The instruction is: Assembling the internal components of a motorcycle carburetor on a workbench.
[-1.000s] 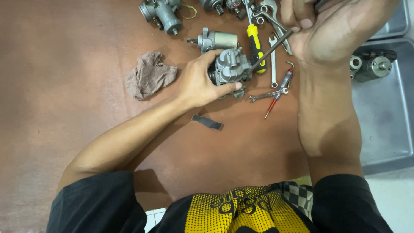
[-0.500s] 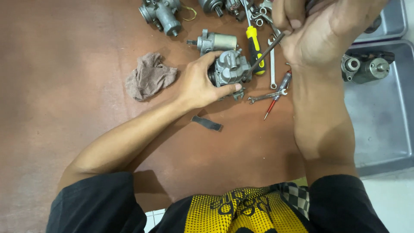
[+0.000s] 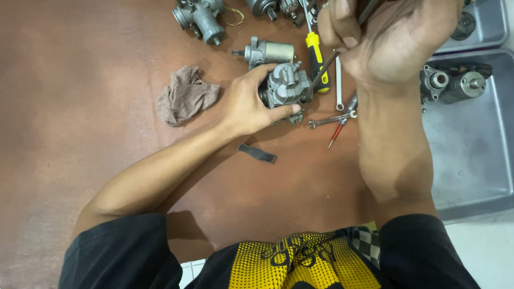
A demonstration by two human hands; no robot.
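My left hand [image 3: 249, 101] grips a small grey metal carburettor [image 3: 288, 84] and holds it down on the brown table [image 3: 80, 134]. My right hand [image 3: 393, 35] is raised above it, closed around the handle of a long screwdriver whose dark shaft [image 3: 324, 69] slants down to the carburettor's right side. The handle itself is hidden inside my fist.
A brown rag [image 3: 184, 96] lies left of my left hand. Behind the carburettor sit a starter motor [image 3: 267, 52], another carburettor [image 3: 201, 16], a yellow-handled screwdriver [image 3: 316, 56], wrenches [image 3: 332, 120] and a small red screwdriver [image 3: 337, 131]. A dark strip [image 3: 258, 153] lies nearer me. Steel trays [image 3: 471, 160] with parts [image 3: 452, 83] stand right.
My right hand has shifted slightly left and up with the screwdriver, its shaft staying on the carburettor. My left hand keeps the same grip.
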